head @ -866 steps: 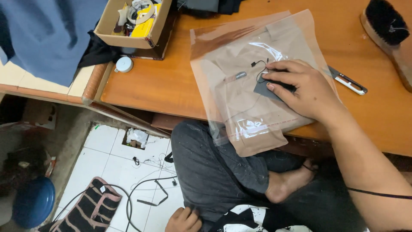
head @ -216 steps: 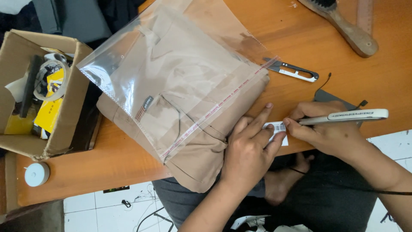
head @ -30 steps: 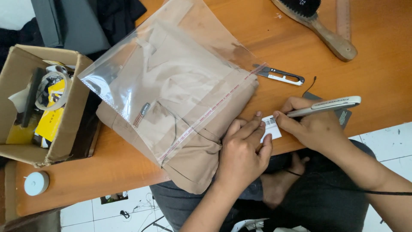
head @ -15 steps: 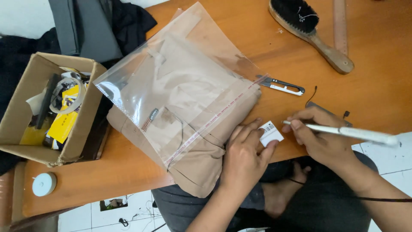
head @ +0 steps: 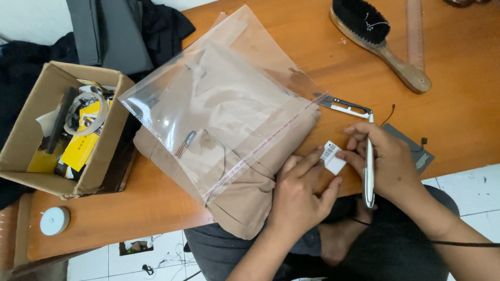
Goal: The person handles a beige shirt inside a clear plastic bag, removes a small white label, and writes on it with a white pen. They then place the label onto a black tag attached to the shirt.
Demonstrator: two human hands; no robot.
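A folded tan garment [head: 245, 192] lies on the wooden table [head: 469, 119], its upper part inside a clear plastic bag [head: 229, 104]. My left hand [head: 302, 195] rests on the garment's lower right corner, fingers touching a small white barcode tag [head: 333, 157]. My right hand [head: 385, 161] pinches the same tag from the right and also holds a white pen [head: 369, 171] pointing down along the palm. A dark grey hang tag [head: 416, 151] lies under my right hand.
A metal thread snip [head: 346, 106] lies just above my right hand. A wooden brush [head: 380, 41] and a wooden ruler [head: 415, 31] lie at the back right. An open cardboard box [head: 62, 130] of supplies stands at the left, and a white round tape roll [head: 54, 220] sits near the front left edge. Dark cloth [head: 120, 31] is piled behind.
The pen has swung from lying sideways to pointing down in my right hand. Both hands stay on the white tag at the garment's corner; the view has shifted slightly.
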